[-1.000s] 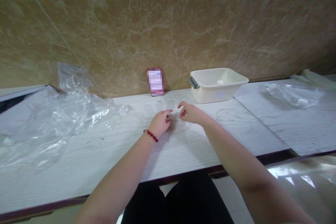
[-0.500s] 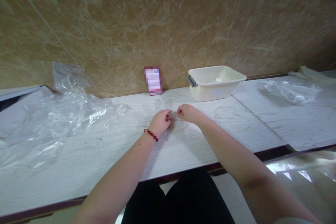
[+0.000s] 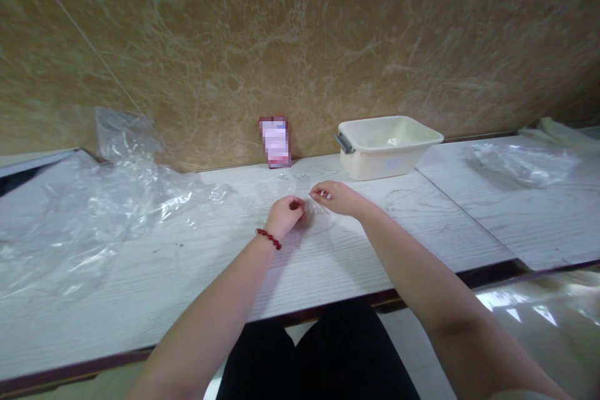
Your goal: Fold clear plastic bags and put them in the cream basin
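Clear plastic: thin, faint piece; is lying between the two hands at the tabletop, just beside both sets of fingertips; its outline is blending into the pale grain.
Left hand: is resting low, thumb and fingers bending inward toward the plastic; whether they are gripping it, cannot tell.
Right hand: is facing the left across a narrow gap, thumb and forefinger tips standing close together at the plastic's upper edge; whether they are pinching it, cannot tell.
Bracelet: red beads; is circling the left wrist.
Tub: cream, grey handle; is standing beyond the right hand, near the wall.
Upright item: blurred, red-edged; is leaning at the wall, beyond the hands.
Plastic sheeting: clear, crumpled; is spreading across the left side.
Plastic bag: clear; is lying far right.
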A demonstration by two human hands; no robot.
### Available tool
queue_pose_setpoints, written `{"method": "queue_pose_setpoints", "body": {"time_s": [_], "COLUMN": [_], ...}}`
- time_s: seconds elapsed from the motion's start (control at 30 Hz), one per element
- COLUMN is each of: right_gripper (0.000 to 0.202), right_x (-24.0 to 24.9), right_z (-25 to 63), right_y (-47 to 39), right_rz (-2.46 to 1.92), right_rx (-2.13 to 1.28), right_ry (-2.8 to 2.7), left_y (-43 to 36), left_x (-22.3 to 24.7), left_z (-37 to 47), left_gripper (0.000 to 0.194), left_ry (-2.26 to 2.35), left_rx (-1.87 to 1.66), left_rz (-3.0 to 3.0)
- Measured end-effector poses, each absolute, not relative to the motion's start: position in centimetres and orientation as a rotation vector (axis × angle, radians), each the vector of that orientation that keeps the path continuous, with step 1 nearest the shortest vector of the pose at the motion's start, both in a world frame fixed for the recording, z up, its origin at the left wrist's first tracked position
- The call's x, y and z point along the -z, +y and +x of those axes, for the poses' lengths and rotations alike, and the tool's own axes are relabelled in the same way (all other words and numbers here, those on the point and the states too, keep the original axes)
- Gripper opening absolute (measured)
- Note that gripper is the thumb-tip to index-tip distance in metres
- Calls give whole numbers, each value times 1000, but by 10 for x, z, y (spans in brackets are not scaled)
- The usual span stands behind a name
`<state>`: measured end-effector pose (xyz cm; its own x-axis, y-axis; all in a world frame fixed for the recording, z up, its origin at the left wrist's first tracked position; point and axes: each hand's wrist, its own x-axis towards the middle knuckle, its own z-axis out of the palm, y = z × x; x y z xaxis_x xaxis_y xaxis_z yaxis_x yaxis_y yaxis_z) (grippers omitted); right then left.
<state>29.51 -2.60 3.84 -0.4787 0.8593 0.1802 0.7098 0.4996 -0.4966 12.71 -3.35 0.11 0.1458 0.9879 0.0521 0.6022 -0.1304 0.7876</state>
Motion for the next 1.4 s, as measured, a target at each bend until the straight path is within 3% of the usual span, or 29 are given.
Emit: {"method": "queue_pose_setpoints", "body": {"time_s": [0.2,0.73,1.2,1.4], "right_gripper": [22,44,55,58], "right_x": [-42,-36,-32,-35], "right_z": [306,307,310,311], "right_y": [-25,-24,-23,-24], "right_rz": [-1323,-1326,-1407,-1405], "right_rx": [-407,-570,-683,-672], "right_ry": [-2524,-2697,-2670,-2699], "left_y": [-39,-38,-36,-23], "left_x": [-12,-12,-17,-32], "left_z": [125,123,111,64], "left_gripper": [24,32,30,33], "left_ry": [1688,1730,1805,2144], "left_rx": [-676,-527,-355,-299], "left_rz": [2033,2330,2357,2098]}}
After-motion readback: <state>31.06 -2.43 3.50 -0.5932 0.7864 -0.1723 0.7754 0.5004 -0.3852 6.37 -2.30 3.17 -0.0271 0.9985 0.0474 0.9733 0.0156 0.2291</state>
